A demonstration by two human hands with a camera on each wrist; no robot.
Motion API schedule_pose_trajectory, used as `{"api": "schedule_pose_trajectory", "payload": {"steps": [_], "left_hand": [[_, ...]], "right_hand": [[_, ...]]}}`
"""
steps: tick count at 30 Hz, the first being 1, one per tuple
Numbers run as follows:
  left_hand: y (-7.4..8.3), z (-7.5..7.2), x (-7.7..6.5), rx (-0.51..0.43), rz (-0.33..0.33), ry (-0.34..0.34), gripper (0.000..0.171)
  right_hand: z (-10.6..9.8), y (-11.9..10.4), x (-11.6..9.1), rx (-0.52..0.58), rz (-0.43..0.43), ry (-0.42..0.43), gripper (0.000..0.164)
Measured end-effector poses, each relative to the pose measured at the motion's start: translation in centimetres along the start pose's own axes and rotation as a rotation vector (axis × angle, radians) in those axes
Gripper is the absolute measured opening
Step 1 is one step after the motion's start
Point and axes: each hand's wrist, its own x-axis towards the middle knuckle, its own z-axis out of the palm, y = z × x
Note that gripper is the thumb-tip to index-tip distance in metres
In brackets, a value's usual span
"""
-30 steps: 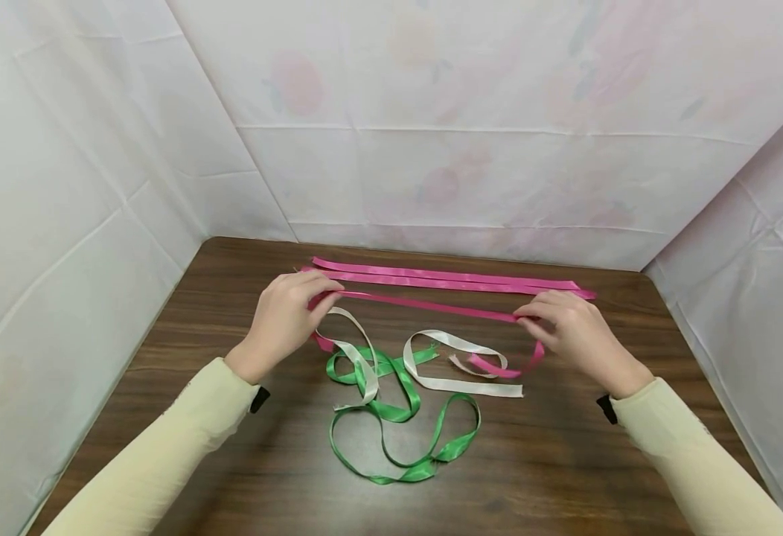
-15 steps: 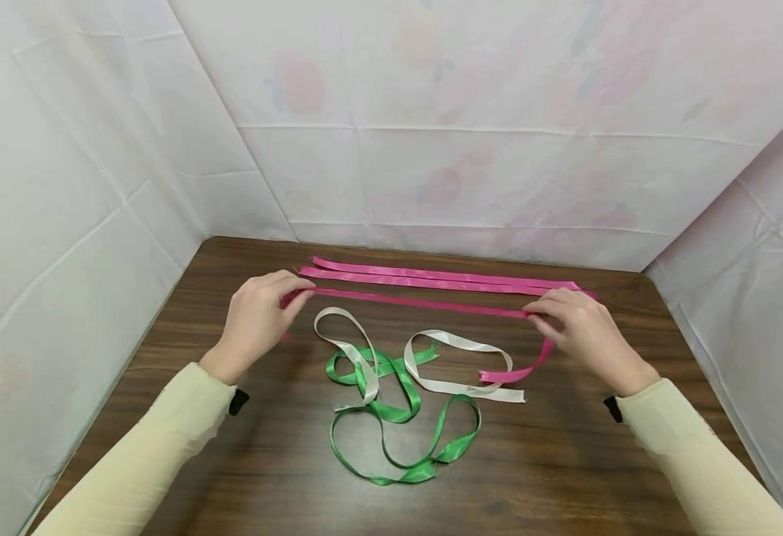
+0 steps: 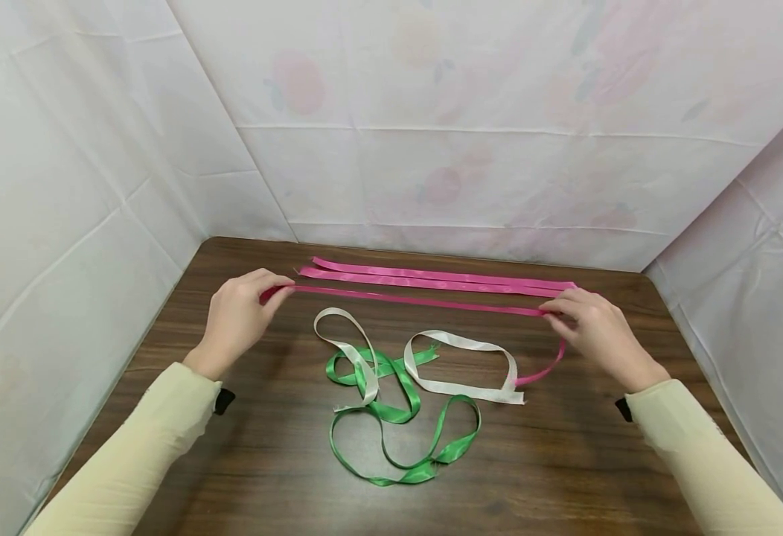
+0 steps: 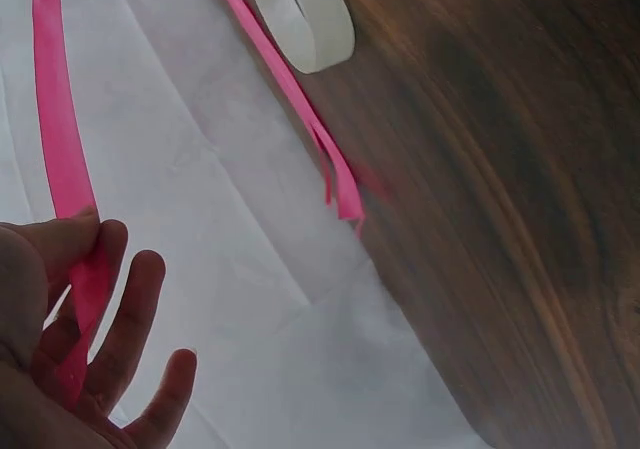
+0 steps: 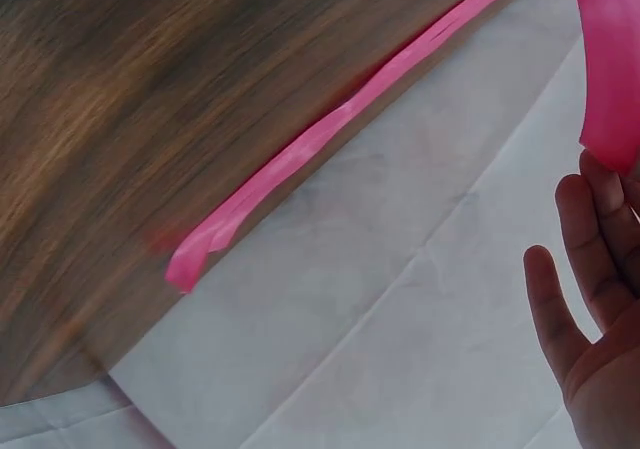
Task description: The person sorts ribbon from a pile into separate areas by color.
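A pink ribbon (image 3: 418, 300) is stretched taut between both hands above the table. My left hand (image 3: 240, 313) pinches it near one end; in the left wrist view thumb and forefinger grip the ribbon (image 4: 65, 139), and a short tail lies across the palm. At the other side my right hand (image 3: 595, 331) pinches the ribbon, whose loose tail curves down behind or over the white ribbon's end. Behind it, two pink ribbons (image 3: 398, 281) lie straight side by side along the table's back edge. The right wrist view shows the held ribbon (image 5: 612, 59) at the fingertips.
Nearer the person, a looped white ribbon (image 3: 465, 390) lies right of centre. Another white ribbon (image 3: 369, 383) crosses a tangled green ribbon (image 3: 410, 394). A second green curl (image 3: 457, 447) lies in front. White cloth (image 3: 472, 179) walls the wooden table (image 3: 566, 461).
My left hand has moved left and my right hand slightly right, with more of the pink ribbon drawn out between them. Its right tail has slid rightward over the white ribbon.
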Motion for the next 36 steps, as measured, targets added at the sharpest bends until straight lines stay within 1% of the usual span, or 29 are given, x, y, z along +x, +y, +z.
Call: {"api": "schedule_pose_trajectory", "payload": {"steps": [4,8,16,19,24,27,32,36], "left_hand": [[-0.4,0.0,-0.1,0.012,-0.019,-0.012,0.011],[-0.8,0.0,-0.1,0.011,-0.041,-0.025,0.011],[-1.4,0.1,0.0,-0.001,-0.087,-0.052,0.011],[-1.7,0.2,-0.1,-0.003,-0.094,-0.055,0.011],[-2.2,0.5,-0.2,-0.022,-0.111,-0.068,0.011],[-2.5,0.7,-0.1,-0.041,-0.138,-0.076,0.012],[-3.2,0.8,-0.2,-0.061,-0.184,-0.082,0.012],[-3.6,0.9,-0.2,-0.069,-0.2,-0.082,0.013]], "right_hand": [[0.0,0.6,-0.5,-0.005,0.057,-0.03,0.021],[0.0,1.0,-0.7,-0.003,0.091,-0.05,0.02],[-0.1,1.9,-1.2,0.033,0.188,-0.094,0.017],[-0.1,2.3,-1.3,0.034,0.207,-0.096,0.016],[0.0,2.9,-1.5,0.015,0.213,-0.087,0.015],[0.0,3.2,-1.6,0.028,0.228,-0.095,0.014],[-0.2,3.8,-1.9,0.044,0.278,-0.119,0.012],[-0.3,4.4,-2.1,0.043,0.304,-0.121,0.012]]}}
